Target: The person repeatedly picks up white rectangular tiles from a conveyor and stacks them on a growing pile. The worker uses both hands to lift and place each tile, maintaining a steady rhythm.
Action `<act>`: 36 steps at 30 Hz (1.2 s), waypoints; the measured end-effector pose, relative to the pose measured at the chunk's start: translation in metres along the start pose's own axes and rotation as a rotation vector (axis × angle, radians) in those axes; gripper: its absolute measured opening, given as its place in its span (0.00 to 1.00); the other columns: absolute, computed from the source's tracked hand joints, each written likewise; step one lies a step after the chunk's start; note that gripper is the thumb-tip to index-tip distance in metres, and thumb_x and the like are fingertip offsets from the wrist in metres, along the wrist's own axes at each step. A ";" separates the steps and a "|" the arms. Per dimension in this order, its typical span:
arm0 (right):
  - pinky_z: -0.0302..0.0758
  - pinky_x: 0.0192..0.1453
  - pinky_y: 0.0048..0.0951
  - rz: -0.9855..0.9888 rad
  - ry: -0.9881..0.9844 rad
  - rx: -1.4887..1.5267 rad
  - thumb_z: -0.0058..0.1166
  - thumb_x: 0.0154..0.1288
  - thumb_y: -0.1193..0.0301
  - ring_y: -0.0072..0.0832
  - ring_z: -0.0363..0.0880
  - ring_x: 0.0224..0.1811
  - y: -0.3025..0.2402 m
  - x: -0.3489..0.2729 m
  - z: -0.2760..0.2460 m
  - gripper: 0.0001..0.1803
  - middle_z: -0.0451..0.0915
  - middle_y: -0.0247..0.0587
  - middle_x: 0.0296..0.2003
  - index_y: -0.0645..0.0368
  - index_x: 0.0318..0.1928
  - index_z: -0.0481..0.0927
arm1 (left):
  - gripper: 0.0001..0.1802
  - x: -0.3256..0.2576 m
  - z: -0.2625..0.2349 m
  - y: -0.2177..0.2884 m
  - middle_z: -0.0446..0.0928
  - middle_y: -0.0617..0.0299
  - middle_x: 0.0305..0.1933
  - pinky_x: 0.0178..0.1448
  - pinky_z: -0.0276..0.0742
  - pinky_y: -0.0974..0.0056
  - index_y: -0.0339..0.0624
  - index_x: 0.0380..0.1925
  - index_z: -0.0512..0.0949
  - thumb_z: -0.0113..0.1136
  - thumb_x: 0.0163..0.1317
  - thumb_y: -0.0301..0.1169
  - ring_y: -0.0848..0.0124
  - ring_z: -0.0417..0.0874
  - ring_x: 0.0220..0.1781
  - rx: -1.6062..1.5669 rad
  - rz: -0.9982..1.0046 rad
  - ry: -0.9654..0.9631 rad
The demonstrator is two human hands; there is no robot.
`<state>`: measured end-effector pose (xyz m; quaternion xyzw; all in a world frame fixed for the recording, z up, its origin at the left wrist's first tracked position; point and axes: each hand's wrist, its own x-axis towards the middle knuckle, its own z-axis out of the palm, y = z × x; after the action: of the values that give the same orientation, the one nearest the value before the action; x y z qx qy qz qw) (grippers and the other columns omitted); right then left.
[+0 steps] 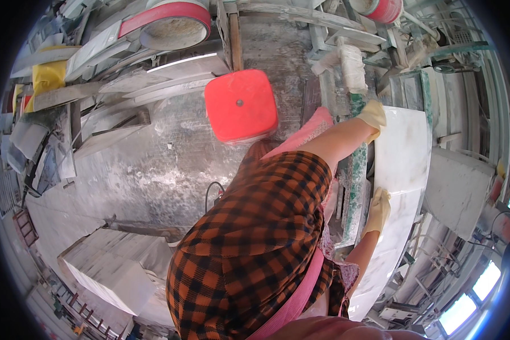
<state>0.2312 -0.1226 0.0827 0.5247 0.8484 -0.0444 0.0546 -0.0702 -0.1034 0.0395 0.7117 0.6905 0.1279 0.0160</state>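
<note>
Two white stone slabs with faint grey veining lie end to end on a bench at my right, the far slab (401, 150) and the near slab (392, 235), with a seam between them. Both my hands wear pale yellow gloves. My left hand (374, 119) is closed over the far slab's corner, its fingertips partly hidden. At the seam, my right hand (378, 211) has curled fingers on that slab's other end, by the edge nearest me. A green-speckled rail (355, 187) runs along the bench beside my body.
A red square stool (241, 105) stands on the dusty floor at upper left of my body. Stone blocks (105, 266) sit at lower left. Stone offcuts and a red-rimmed bucket (175, 31) crowd the far left. A pale board (456, 190) stands past the bench.
</note>
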 end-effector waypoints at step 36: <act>0.76 0.64 0.51 0.438 -0.102 1.886 0.55 0.68 0.65 0.50 0.74 0.62 -0.017 0.093 -0.040 0.36 0.69 0.58 0.63 0.72 0.69 0.59 | 0.12 0.024 0.032 -0.048 0.85 0.60 0.33 0.65 0.60 0.53 0.53 0.27 0.86 0.52 0.59 0.38 0.61 0.84 0.43 -0.214 0.026 -0.208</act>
<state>0.1724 -0.0425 0.1098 0.4968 0.3444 -0.7182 -0.3447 -0.1106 -0.0725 0.0030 0.7243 0.6581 0.1265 0.1618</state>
